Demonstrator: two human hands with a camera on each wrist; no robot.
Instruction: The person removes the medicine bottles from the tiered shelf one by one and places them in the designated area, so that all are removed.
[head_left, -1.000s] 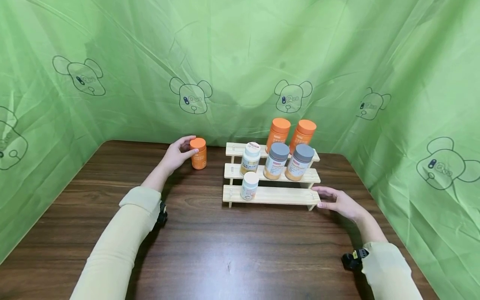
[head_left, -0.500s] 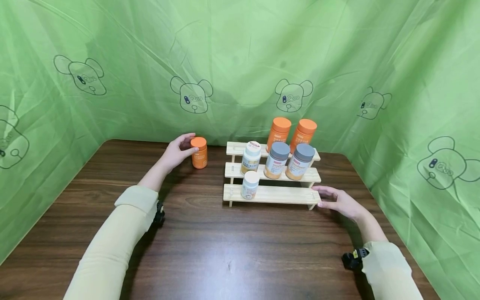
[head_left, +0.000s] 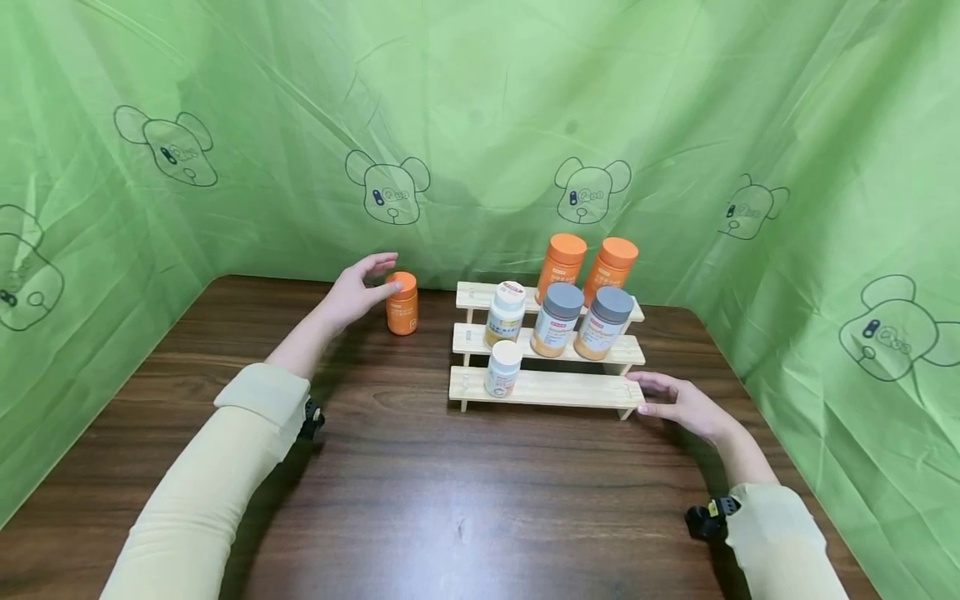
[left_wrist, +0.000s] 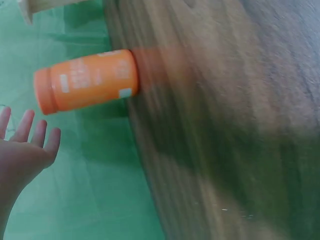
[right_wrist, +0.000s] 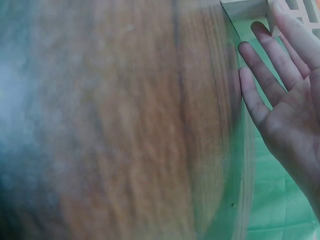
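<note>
A small orange bottle (head_left: 402, 303) stands upright on the dark wooden table (head_left: 420, 500), left of a three-step wooden rack (head_left: 555, 388). My left hand (head_left: 362, 286) hovers just left of it with fingers spread, thumb near the cap, not gripping. The left wrist view shows the orange bottle (left_wrist: 85, 86) apart from my open left hand (left_wrist: 22, 150). My right hand (head_left: 675, 402) lies flat with straight fingers against the rack's lower right end. In the right wrist view my right hand (right_wrist: 285, 95) lies open, its fingers reaching the rack's corner (right_wrist: 245, 7).
The rack holds two tall orange bottles (head_left: 560, 267) on top, two grey-capped bottles (head_left: 557, 320) and a white-capped one (head_left: 504, 313) in the middle, and a small white bottle (head_left: 502, 368) on the lowest step. Green cloth (head_left: 480, 125) walls in the table on three sides.
My left hand has let go of the small orange bottle: fingers that curled round it are now spread and lifted off. The right hand has stayed put.
</note>
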